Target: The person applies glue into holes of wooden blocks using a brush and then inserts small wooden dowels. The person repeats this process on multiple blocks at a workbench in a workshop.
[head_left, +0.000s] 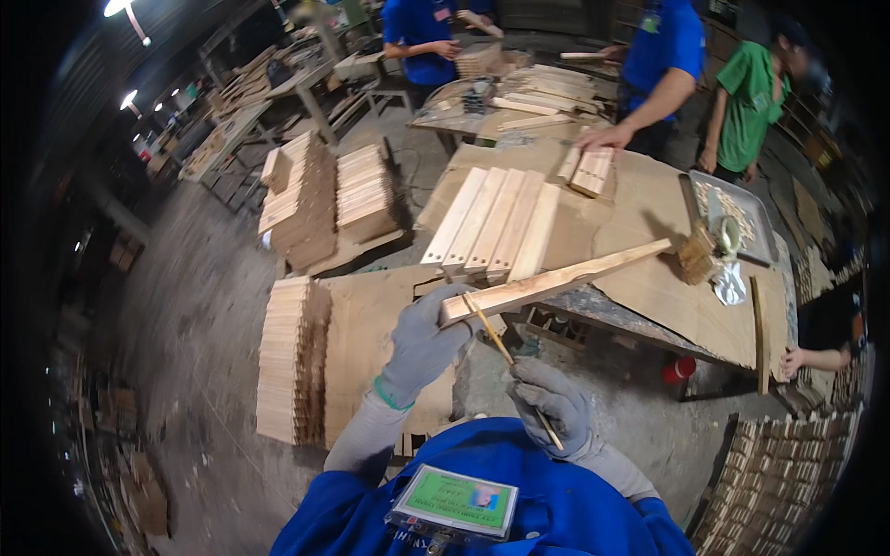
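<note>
From the head camera, the left hand, in a grey knit glove with a green cuff band, is wrapped tight around the near end of a long, pale wooden slat. The slat is flat, rough-sawn and straight-edged, and runs up and to the right from the hand, out over the bench. The right hand, gloved alike, pinches a thin wooden stick between closed fingers; the stick's upper tip touches the slat just beside the left hand.

The bench is covered with tan board sheets. On it, beyond the slat, five matching slats lie side by side, and a small brush sits by the slat's far end. Right of the brush stands a grey metal tray. Left of the bench, stacks of short slats stand on the concrete floor.

Below the hands, a clear rectangular badge with a green card lies on the blue jacket.
</note>
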Action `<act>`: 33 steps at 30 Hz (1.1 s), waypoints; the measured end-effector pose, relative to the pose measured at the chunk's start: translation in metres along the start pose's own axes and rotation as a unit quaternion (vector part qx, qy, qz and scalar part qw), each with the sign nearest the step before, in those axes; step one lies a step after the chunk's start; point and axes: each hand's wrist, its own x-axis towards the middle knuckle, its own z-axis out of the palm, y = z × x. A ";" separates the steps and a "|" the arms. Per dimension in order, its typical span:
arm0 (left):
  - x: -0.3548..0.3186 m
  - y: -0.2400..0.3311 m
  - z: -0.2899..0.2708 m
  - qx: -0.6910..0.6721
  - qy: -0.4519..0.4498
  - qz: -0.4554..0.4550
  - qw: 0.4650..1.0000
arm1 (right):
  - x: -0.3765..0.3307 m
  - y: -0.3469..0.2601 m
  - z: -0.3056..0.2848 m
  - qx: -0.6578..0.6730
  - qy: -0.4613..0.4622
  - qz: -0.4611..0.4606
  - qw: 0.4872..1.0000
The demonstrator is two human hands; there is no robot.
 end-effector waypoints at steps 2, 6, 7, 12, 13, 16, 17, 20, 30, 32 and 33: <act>-0.002 -0.007 0.000 -0.024 -0.006 0.036 0.999 | 0.000 0.004 0.000 0.049 -0.047 -0.010 0.998; -0.003 -0.012 0.004 -0.121 0.029 0.005 0.992 | 0.005 -0.004 -0.014 0.112 -0.070 0.069 0.989; -0.003 -0.014 0.001 -0.138 0.026 -0.021 0.990 | 0.006 -0.007 -0.016 0.135 -0.048 0.102 0.984; -0.002 -0.001 0.004 -0.124 0.014 -0.043 0.991 | -0.034 0.029 -0.014 0.077 0.200 0.330 0.919; -0.002 0.003 0.003 -0.125 0.011 -0.049 0.991 | -0.032 0.030 -0.017 0.110 0.232 0.355 0.899; -0.003 0.005 0.004 -0.123 0.020 -0.060 0.990 | -0.022 0.047 -0.029 0.135 0.328 0.382 0.854; -0.003 0.006 0.004 -0.125 0.023 -0.069 0.990 | -0.026 0.058 -0.033 0.160 0.347 0.393 0.837; -0.005 0.004 0.004 -0.132 0.030 -0.087 0.987 | -0.023 0.074 -0.049 0.180 0.377 0.443 0.793; -0.005 0.005 0.005 -0.140 0.022 -0.069 0.988 | -0.050 0.133 -0.091 0.187 0.455 0.391 0.778; -0.005 0.005 0.005 -0.136 0.027 -0.072 0.988 | -0.046 0.131 -0.092 0.167 0.436 0.389 0.794; -0.006 0.003 0.004 -0.134 0.029 -0.075 0.988 | -0.044 0.125 -0.092 0.148 0.415 0.393 0.808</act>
